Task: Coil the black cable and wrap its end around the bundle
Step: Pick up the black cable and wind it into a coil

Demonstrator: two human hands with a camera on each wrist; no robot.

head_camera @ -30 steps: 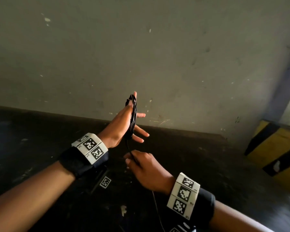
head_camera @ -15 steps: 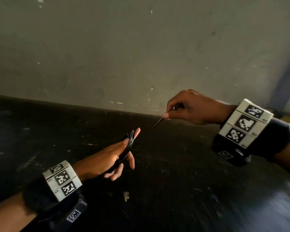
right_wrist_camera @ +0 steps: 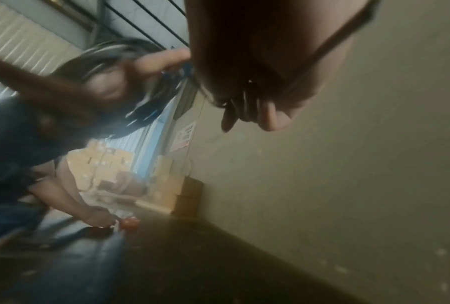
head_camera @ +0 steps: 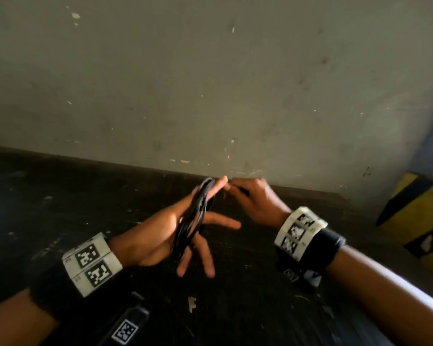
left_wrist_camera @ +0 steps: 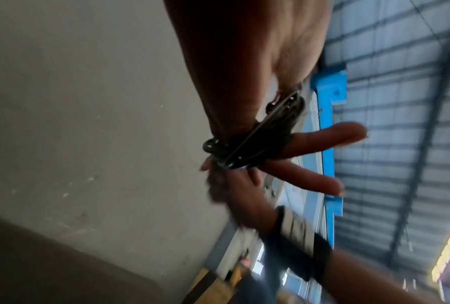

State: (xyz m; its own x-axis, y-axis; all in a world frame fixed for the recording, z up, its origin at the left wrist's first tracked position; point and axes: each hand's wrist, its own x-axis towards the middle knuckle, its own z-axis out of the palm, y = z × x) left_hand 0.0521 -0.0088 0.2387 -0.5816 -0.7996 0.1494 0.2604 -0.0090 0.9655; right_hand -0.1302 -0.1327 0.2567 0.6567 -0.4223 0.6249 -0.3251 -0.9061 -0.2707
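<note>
The black cable (head_camera: pixel 193 218) is wound in a flat coil around my left hand (head_camera: pixel 158 233), running from the index finger's base down across the palm. That hand's fingers (head_camera: pixel 220 222) are straight and spread, and the index points up. My right hand (head_camera: pixel 253 201) sits just right of the left index fingertip and pinches the cable's free strand (head_camera: pixel 243 192). In the left wrist view the coil (left_wrist_camera: pixel 257 142) circles the hand, with the right hand (left_wrist_camera: pixel 234 189) blurred just beyond. In the right wrist view the strand (right_wrist_camera: pixel 330 43) crosses my right palm.
Both hands hover over a dark, scuffed table (head_camera: pixel 60 196) that meets a grey wall (head_camera: pixel 210 83). A yellow-and-black striped block (head_camera: pixel 415 208) stands at the right. A black device with a marker (head_camera: pixel 125 330) lies near the front edge. Another person's hand (right_wrist_camera: pixel 96 216) works far off.
My right hand went from below the left hand out to the upper right with the strand, then back in to the left index fingertip. The left hand dipped, then rose.
</note>
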